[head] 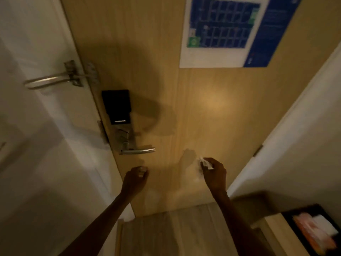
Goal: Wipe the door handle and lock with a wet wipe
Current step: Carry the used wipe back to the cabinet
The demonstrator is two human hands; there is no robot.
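A wooden door [203, 111] fills the middle of the view. A black electronic lock [116, 105] sits near its left edge, and below it a silver lever handle [138, 150] points right. My right hand [214, 172] is below and right of the handle, pinching a small crumpled white wet wipe [205, 162] close to the door surface. My left hand [136, 177] hangs just below the handle with its fingers curled; it seems to hold nothing. Neither hand touches the handle or the lock.
A metal swing-bar security latch [60, 78] is fixed on the white door frame at the left. A blue evacuation plan [227, 30] hangs high on the door. A white wall [304, 145] stands at the right, with a dark tray holding an orange packet [317, 231] at the bottom right.
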